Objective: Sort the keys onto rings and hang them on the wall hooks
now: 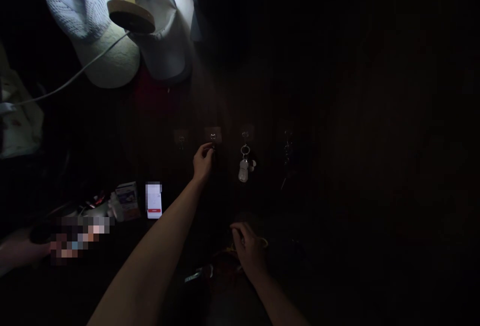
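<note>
fingers of the left hand curl at an adhesive hook, a keychain already hung alongside; a yellow cord lies unhung by the right hand; both grips unclear.

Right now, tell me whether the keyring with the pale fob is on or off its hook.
On: the keyring hangs below its hook, with the pale fob dangling underneath; the left hand is apart from it.

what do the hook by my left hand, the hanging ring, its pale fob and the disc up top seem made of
Hook: likely shiny metal, from its silvery glint. Ring: likely polished metal, also glinting. Fob: perhaps glossy plastic, pale and smooth; too dim to be sure. Disc: probably matt wood, from its brown rim.
</note>
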Demonstrator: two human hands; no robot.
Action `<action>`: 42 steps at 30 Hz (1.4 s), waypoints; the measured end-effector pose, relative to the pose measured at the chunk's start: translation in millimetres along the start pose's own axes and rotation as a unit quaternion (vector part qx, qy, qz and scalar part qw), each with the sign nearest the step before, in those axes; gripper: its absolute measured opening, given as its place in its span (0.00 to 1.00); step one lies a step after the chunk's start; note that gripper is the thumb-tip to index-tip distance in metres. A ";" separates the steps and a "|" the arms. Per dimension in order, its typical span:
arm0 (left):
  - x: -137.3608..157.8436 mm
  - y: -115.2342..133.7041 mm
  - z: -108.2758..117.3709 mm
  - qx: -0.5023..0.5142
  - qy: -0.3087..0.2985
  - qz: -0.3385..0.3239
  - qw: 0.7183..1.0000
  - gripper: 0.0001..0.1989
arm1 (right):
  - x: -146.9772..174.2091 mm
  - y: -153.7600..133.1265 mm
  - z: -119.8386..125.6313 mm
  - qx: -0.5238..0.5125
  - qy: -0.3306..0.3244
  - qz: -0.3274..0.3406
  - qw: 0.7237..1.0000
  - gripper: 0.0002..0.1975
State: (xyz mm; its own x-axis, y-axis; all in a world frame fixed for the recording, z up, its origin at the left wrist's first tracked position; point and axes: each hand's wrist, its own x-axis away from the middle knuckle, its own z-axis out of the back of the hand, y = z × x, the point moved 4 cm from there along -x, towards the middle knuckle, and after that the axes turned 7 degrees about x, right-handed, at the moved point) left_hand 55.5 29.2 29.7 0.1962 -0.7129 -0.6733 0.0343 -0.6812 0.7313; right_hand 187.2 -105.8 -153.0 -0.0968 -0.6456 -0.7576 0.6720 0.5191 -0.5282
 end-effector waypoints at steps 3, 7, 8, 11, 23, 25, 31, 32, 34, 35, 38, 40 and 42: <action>2.8 2.3 -1.0 0.012 -0.011 -0.024 1.000 0.14 | 0.4 0.6 -0.2 0.001 0.004 -0.001 1.000 0.11; -0.7 1.2 -1.5 0.015 -0.014 -0.036 0.999 0.14 | -0.1 0.0 0.0 -0.001 0.007 -0.002 1.000 0.11; -1.5 0.4 -0.8 0.012 -0.011 -0.035 0.999 0.14 | -0.4 -0.3 0.1 -0.002 0.006 -0.003 1.000 0.11; -0.7 -4.1 4.4 0.003 0.001 -0.029 1.000 0.13 | -1.2 -0.8 0.2 -0.005 0.004 -0.007 1.000 0.11; 60.9 -50.7 60.9 -0.034 0.029 0.092 0.995 0.11 | -1.6 -1.5 1.7 0.001 0.005 -0.007 1.000 0.11; 74.6 -59.0 74.2 -0.039 0.039 0.111 0.992 0.11 | -1.4 -0.8 1.2 0.006 0.002 -0.008 1.000 0.11; 106.2 -76.9 115.9 -0.059 0.076 0.140 0.985 0.11 | 0.1 2.0 -2.0 0.011 -0.025 -0.013 1.000 0.11; 109.7 -78.8 122.0 -0.063 0.082 0.143 0.984 0.11 | 0.2 2.3 -2.4 0.010 -0.030 -0.013 0.999 0.11; 116.0 -82.2 133.2 -0.074 0.091 0.149 0.982 0.11 | 0.1 2.6 -2.9 0.007 -0.035 -0.010 0.999 0.11; 119.0 -83.7 138.6 -0.080 0.096 0.151 0.981 0.11 | 0.0 2.6 -3.0 0.006 -0.036 -0.008 0.999 0.11; 129.5 -88.3 153.8 -0.105 0.107 0.156 0.976 0.11 | -0.4 3.0 -3.5 0.007 -0.039 -0.006 0.999 0.11; 138.0 -91.0 161.9 -0.127 0.107 0.159 0.973 0.11 | -0.4 3.4 -3.7 0.010 -0.039 -0.008 0.999 0.11; 146.8 -92.9 166.9 -0.145 0.103 0.162 0.971 0.12 | 0.0 3.8 -4.0 0.012 -0.039 -0.010 0.999 0.11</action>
State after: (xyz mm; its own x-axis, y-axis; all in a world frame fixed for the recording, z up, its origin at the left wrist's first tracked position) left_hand -82.4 -39.9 -155.3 0.4330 -0.8132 -0.3890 0.2061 -0.3308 0.9209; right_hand 186.9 -101.6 -156.5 -0.0537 -0.6983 -0.7138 0.6884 0.4919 -0.5330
